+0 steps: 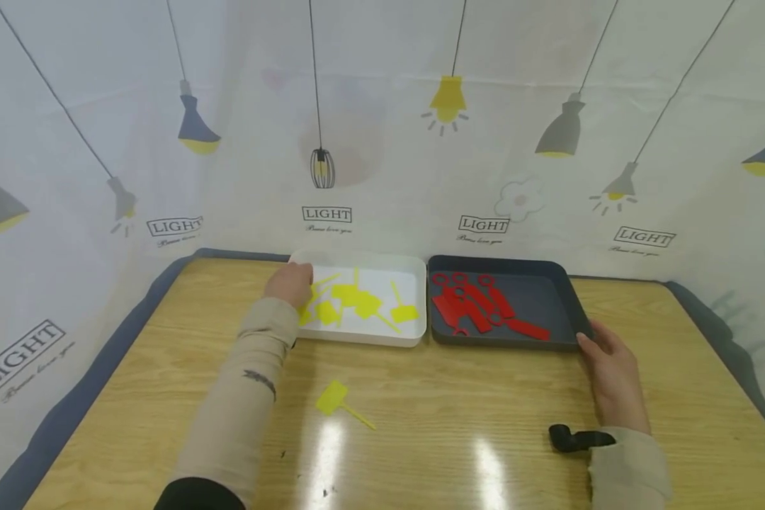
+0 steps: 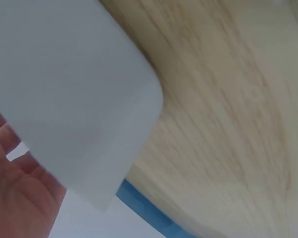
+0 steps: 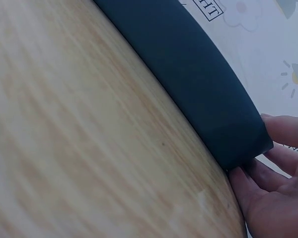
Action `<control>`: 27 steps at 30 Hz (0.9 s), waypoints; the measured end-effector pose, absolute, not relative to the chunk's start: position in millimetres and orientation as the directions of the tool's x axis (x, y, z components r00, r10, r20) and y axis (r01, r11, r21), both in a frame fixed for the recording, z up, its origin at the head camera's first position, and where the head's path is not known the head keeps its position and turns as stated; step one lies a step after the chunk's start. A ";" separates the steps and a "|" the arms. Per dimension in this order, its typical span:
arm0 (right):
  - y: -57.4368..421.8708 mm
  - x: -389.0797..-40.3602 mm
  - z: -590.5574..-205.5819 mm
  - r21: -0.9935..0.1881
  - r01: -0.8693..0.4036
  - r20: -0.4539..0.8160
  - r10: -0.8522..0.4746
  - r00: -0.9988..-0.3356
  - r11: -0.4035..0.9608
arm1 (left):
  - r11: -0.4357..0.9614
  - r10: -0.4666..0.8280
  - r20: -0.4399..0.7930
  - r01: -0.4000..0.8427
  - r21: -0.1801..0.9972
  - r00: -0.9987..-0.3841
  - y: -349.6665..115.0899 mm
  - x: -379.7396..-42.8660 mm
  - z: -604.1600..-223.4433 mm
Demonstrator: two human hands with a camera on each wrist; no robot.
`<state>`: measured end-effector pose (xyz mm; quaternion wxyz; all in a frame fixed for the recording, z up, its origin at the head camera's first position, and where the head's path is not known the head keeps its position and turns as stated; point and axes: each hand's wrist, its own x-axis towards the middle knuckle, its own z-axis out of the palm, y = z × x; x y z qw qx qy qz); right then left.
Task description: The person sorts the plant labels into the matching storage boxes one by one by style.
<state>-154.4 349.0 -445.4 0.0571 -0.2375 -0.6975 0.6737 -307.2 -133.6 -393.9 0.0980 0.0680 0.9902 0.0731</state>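
Note:
At the left end of the white tray (image 1: 363, 340), my left hand (image 1: 288, 282) grips the rim, its fingers passing over the edge. In the left wrist view those fingers (image 2: 27, 186) lie partly hidden behind the tray wall (image 2: 84, 109). Several flat yellow pieces (image 1: 357, 297) lie overlapping in this tray. My right hand (image 1: 615, 372) holds the front right corner of the dark grey tray (image 1: 538, 290), thumb and fingers around it, as the right wrist view shows at the tray wall (image 3: 188, 74). Flat red pieces (image 1: 468, 308), some with ring ends, lie in its left half.
A single yellow mallet-shaped piece (image 1: 333, 398) lies on the wooden table (image 1: 459, 397) in front of the white tray. The trays stand side by side at the back edge, before a cloth (image 1: 389, 142) printed with lamps. A black device (image 1: 570, 439) sits at my right wrist.

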 end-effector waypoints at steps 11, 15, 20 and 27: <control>350.2 -154.7 -444.4 -0.969 0.246 -0.236 0.399 -0.886 -0.025 | 0.966 0.203 -0.169 0.169 0.196 -0.965 -129.8 -302.2 -393.2; 350.0 -155.0 -444.6 -0.968 0.248 -0.240 0.399 -0.885 -0.030 | 0.967 0.198 -0.182 0.162 0.195 -0.963 -129.5 -301.6 -392.9; 349.6 -153.1 -446.7 -0.969 0.245 -0.238 0.390 -0.890 -0.031 | 0.969 0.195 -0.191 0.160 0.187 -0.962 -129.8 -300.4 -392.8; 350.1 -154.4 -444.2 -0.971 0.237 -0.234 0.394 -0.889 -0.041 | 0.969 0.200 -0.186 0.166 0.182 -0.962 -132.4 -306.4 -400.1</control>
